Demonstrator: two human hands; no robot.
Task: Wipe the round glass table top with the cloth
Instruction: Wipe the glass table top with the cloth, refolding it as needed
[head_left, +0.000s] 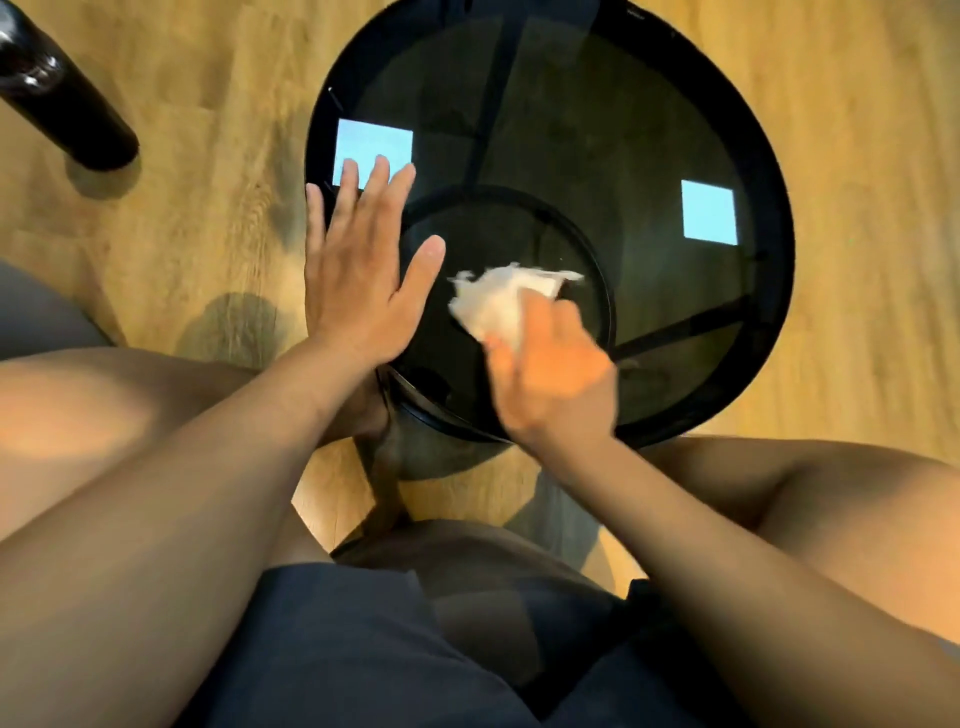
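A round dark glass table top with a black rim fills the upper middle of the head view. My right hand presses a crumpled white cloth onto the near part of the glass, slightly blurred. My left hand lies flat with fingers spread on the glass at the table's left edge, holding nothing. Two bright square reflections show on the glass.
A black furniture leg stands on the wooden floor at the upper left. My bare knees flank the table's near edge, and my dark shorts fill the bottom. A black ring and struts of the table frame show through the glass.
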